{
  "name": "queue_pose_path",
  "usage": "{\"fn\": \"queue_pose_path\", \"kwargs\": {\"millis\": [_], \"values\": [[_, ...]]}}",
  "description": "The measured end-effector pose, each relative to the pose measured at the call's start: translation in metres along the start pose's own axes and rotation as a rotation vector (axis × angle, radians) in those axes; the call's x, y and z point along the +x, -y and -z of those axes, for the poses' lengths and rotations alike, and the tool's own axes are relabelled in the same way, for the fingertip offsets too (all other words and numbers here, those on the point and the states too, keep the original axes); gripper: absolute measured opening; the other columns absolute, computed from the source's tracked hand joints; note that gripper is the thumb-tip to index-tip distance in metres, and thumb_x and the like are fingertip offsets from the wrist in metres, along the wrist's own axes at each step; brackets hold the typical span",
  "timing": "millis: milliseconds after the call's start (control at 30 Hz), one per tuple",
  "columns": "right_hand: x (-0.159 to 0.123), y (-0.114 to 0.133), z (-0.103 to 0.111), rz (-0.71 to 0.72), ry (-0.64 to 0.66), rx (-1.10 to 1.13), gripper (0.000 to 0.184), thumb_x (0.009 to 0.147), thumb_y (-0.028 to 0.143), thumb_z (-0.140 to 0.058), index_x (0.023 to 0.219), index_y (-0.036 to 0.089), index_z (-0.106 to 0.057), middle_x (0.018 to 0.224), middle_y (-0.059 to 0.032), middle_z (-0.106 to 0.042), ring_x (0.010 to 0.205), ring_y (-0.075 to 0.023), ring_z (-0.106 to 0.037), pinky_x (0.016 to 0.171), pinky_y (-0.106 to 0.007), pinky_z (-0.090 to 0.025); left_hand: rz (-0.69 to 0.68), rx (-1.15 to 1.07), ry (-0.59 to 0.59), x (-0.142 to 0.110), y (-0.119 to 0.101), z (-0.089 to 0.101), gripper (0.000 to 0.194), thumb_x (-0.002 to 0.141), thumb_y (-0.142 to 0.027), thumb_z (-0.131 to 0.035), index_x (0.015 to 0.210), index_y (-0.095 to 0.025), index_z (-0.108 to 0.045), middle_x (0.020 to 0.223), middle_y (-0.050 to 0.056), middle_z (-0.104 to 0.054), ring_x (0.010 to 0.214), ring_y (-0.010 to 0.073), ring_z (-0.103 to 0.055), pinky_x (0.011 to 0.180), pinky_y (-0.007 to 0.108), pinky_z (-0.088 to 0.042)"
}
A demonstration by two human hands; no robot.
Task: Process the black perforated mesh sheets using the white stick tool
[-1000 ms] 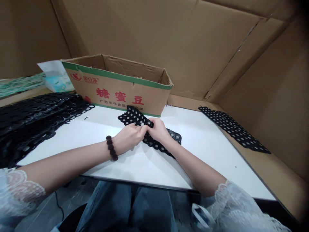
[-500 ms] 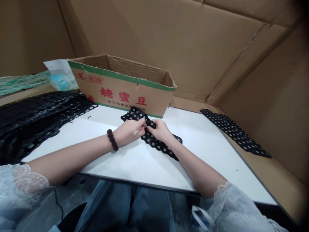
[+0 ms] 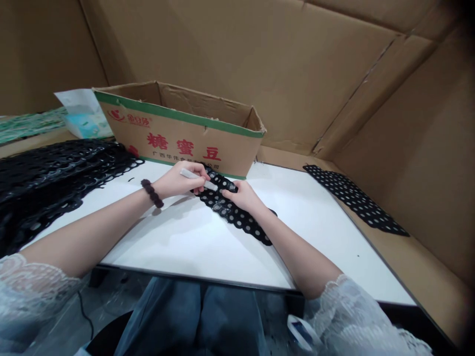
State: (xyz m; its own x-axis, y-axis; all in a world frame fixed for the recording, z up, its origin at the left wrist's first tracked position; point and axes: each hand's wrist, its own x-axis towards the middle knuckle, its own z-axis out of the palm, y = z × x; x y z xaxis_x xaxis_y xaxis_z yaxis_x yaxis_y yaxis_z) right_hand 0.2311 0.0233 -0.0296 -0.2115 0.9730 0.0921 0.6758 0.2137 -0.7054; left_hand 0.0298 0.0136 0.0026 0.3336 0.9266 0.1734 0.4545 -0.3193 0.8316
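Note:
My left hand (image 3: 181, 179), with a dark beaded bracelet on its wrist, is closed round a slim white pen-shaped tool (image 3: 190, 174). The tool slants down to the right, its tip at a black eyelet lace strip (image 3: 237, 215). I cannot make out what kind of tip it has. My right hand (image 3: 248, 198) grips the same strip, thumb on top and fingers curled, partly hidden. The lace, dotted with round holes, lies diagonally on the white table (image 3: 159, 244), its lower end passing beneath my right wrist.
Behind my hands stands an open cardboard box (image 3: 141, 131) with red characters. A heap of black lace (image 3: 44, 183) lies at left, near a tissue pack (image 3: 85, 121) and green strands (image 3: 31, 123). Another black dotted strip (image 3: 356, 200) lies at right. Cardboard walls (image 3: 282, 69) enclose the table.
My left hand has moved up and left, away from my right hand, and the white tool now shows more fully. My right hand stays on the lace. The view has shifted slightly.

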Motion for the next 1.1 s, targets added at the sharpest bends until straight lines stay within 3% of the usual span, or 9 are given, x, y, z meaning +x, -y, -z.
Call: {"fn": "queue_pose_path", "kwargs": {"millis": [300, 700, 1100], "values": [[0.002, 0.000, 0.002, -0.012, 0.039, 0.042, 0.020, 0.069, 0.034, -0.060, 0.062, 0.018, -0.052, 0.063, 0.0010, -0.057, 0.059, -0.0141, -0.051, 0.055, -0.025, -0.037, 0.078, -0.139, 0.111, 0.011, 0.017, 0.021, 0.017, 0.074, -0.032, -0.062, 0.082, -0.017, -0.065, 0.065, 0.003, -0.069, 0.055, 0.0151, -0.065, 0.053, 0.024, -0.054], [0.001, 0.001, 0.000, -0.009, 0.057, 0.044, 0.021, 0.074, 0.037, -0.061, 0.070, 0.017, -0.054, 0.070, -0.0020, -0.060, 0.064, -0.0159, -0.053, 0.058, -0.026, -0.039, 0.153, -0.270, 0.110, 0.020, 0.035, 0.031, 0.021, 0.075, -0.030, -0.065, 0.088, -0.014, -0.068, 0.064, 0.004, -0.070, 0.054, 0.0137, -0.065, 0.055, 0.022, -0.054], [0.002, 0.000, 0.000, 0.007, 0.072, 0.027, 0.025, 0.074, 0.041, -0.060, 0.070, 0.017, -0.053, 0.068, -0.0012, -0.058, 0.064, -0.0158, -0.052, 0.059, -0.026, -0.038, 0.147, -0.282, 0.116, 0.020, 0.035, 0.033, 0.023, 0.074, -0.030, -0.062, 0.089, -0.014, -0.069, 0.064, 0.006, -0.069, 0.055, 0.0135, -0.063, 0.055, 0.023, -0.053]]}}
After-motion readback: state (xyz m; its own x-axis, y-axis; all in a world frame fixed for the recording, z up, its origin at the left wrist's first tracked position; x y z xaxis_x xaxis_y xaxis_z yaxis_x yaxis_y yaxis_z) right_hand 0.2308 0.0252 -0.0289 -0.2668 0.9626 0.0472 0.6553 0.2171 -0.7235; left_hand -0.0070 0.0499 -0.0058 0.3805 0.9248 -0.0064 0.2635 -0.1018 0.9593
